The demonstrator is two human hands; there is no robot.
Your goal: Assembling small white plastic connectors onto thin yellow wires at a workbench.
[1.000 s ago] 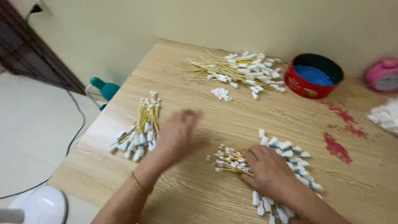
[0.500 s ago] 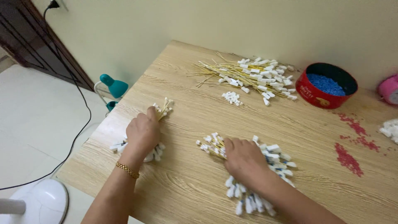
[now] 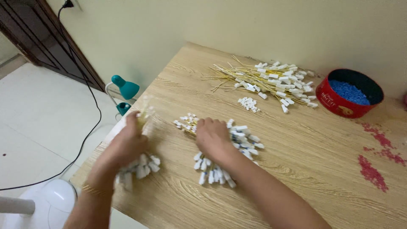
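Left hand [image 3: 127, 144], blurred, is gripping a tag bundle [image 3: 142, 163] at the worktop [image 3: 296, 169] edge, risking spills; right hand [image 3: 214, 138] is pressing spread-fingered on another pile [image 3: 246, 140].

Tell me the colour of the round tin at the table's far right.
The round tin is red outside, filled with blue bits; the head view shows it.

**Both hands down on the white-tipped sticks**

We see the left hand [image 3: 127, 146], blurred, lying over a bundle of white-tipped sticks [image 3: 142, 165] at the near left edge of the wooden table [image 3: 296, 169]. The right hand [image 3: 213, 138] presses palm-down on a second bundle [image 3: 241, 138] beside it. Farther back lies a loose heap of yellow sticks [image 3: 263, 80], and just right of it a round red tin [image 3: 349, 93] filled with blue bits. Red stains [image 3: 373, 171] mark the tabletop at right. A teal desk lamp [image 3: 126, 90] stands beyond the table's left edge.
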